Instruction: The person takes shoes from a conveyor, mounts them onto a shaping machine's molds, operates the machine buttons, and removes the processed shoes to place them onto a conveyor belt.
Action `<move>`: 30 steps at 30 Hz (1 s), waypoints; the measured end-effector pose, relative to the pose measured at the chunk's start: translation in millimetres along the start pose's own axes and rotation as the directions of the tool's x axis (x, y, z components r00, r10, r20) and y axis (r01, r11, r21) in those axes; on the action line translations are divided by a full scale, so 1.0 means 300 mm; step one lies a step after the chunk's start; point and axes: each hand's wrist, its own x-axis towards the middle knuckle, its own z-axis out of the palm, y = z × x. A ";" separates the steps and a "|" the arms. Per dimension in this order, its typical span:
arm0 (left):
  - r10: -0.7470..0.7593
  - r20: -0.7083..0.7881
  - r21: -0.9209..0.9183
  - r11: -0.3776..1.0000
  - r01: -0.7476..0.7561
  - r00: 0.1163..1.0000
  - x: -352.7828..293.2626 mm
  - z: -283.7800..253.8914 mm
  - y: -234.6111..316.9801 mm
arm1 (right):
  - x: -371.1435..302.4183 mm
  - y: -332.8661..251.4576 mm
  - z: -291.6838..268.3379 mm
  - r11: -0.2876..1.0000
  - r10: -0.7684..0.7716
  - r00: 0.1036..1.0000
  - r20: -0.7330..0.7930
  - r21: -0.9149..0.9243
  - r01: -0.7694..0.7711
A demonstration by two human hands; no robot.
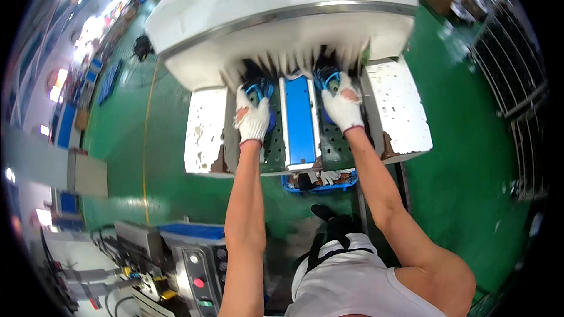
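Observation:
Both hands wear white knit gloves with worn holes, and both arms reach forward into the mouth of a white machine (282,20). My left hand (253,120) is closed around a dark shoe (267,89) with bright blue lacing, in the left lane. In the right lane my right hand (342,107) grips a similar dark shoe (322,77) with blue trim. Each shoe's far end is beneath a ragged dark fringe (294,61), partly hidden. Dark perforated plates (332,147) lie under the hands. A blue strip (300,120) with white edges divides the lanes.
White chipped side blocks (398,105) flank the lanes. Below the machine's front edge sits a blue crate (346,185) holding mixed items. A control panel (202,282) with buttons stands at lower left. Wire racks (508,64) line the right. A fan (142,48) stands far left.

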 end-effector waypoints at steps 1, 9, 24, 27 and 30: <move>0.091 -0.044 -0.052 0.994 -0.093 0.995 0.004 0.004 -0.056 | 0.038 -0.022 0.029 0.995 0.025 1.000 -0.007 -0.095 -0.025; 0.032 -0.085 -0.153 0.987 -0.045 0.996 -0.854 -0.155 -0.599 | -0.381 -0.087 0.188 0.860 -0.447 0.886 -0.125 0.213 0.464; -0.426 -0.278 -0.894 -0.212 0.394 -0.861 -3.460 0.001 -0.917 | -1.744 -0.366 0.491 0.537 -0.180 -0.693 0.698 0.660 0.525; -0.455 0.008 -0.929 -0.333 0.161 -0.890 -3.523 0.170 -0.858 | -1.923 -0.386 0.517 0.279 -0.144 -0.735 0.662 0.740 0.612; -0.408 0.003 -0.977 -0.196 0.084 -0.913 -3.582 0.221 -0.972 | -2.080 -0.419 0.493 0.054 -0.070 -0.715 0.696 0.718 0.694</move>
